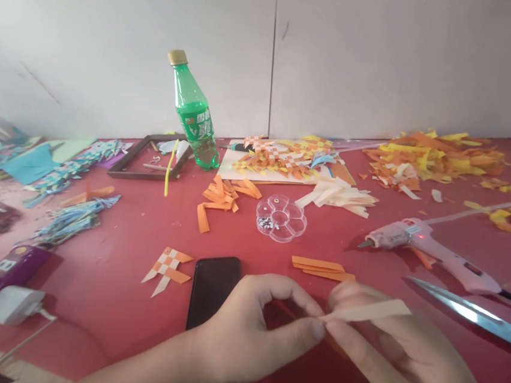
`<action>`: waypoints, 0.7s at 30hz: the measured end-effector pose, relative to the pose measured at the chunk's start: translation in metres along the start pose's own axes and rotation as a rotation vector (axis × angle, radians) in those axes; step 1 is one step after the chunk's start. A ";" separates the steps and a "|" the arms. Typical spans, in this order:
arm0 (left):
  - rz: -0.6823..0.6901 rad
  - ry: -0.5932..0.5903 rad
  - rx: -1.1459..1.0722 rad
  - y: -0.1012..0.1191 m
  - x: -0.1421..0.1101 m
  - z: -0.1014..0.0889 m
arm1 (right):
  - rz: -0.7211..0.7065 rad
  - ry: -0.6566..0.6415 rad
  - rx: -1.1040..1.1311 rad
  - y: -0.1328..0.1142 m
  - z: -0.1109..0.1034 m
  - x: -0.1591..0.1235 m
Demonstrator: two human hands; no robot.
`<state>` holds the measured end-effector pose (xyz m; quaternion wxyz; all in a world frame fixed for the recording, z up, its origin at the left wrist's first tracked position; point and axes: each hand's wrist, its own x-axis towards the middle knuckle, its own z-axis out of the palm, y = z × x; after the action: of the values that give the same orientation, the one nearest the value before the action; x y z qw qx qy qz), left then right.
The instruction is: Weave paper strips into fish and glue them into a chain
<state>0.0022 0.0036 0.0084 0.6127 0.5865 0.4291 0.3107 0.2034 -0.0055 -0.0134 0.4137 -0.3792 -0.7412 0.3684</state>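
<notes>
Between my two hands is a cream paper strip (374, 312), its free end pointing right. My left hand (264, 331) pinches its left end between thumb and forefinger. My right hand (406, 356) grips the strip close beside the left fingertips. A bit of orange paper shows under the right fingers, mostly hidden. Just beyond the hands lie several orange paper strips (323, 268). A woven orange and white paper fish (167, 269) rests to the left, beside a black phone (214, 284) partly covered by my left arm.
A pink glue gun (439, 251) and scissors (470, 311) lie at the right. Further back are a clear flower-shaped tray (282, 219), cream strips (339, 196), a green bottle (194, 116), a dark frame (125, 161) and a yellow-orange paper heap (444, 155). A purple power strip (7, 276) sits left.
</notes>
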 end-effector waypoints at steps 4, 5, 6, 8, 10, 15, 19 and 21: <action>0.000 0.009 0.010 -0.001 0.000 0.001 | -0.022 -0.012 -0.024 0.003 -0.001 -0.002; 0.000 0.015 0.017 -0.001 0.001 0.001 | -0.024 -0.006 -0.028 0.003 -0.001 -0.001; -0.003 0.020 0.025 -0.001 0.001 0.001 | -0.027 0.001 -0.029 0.003 -0.001 -0.001; -0.018 0.028 0.036 -0.001 0.001 0.000 | -0.032 0.000 -0.035 0.003 -0.001 0.000; -0.021 0.029 0.037 -0.002 0.001 0.000 | -0.037 -0.001 -0.044 0.002 0.000 0.000; 0.054 0.033 -0.132 -0.006 0.000 0.002 | -0.028 -0.022 -0.051 0.002 0.003 -0.001; 0.053 0.082 -0.276 -0.007 0.002 0.002 | 0.005 -0.019 -0.057 0.003 0.004 -0.001; 0.081 0.144 -0.285 -0.006 0.003 0.001 | 0.003 -0.040 -0.056 0.001 0.003 -0.001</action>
<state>0.0037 0.0053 0.0017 0.6444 0.4866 0.3995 0.4340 0.2013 -0.0068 -0.0163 0.3875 -0.3845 -0.7587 0.3554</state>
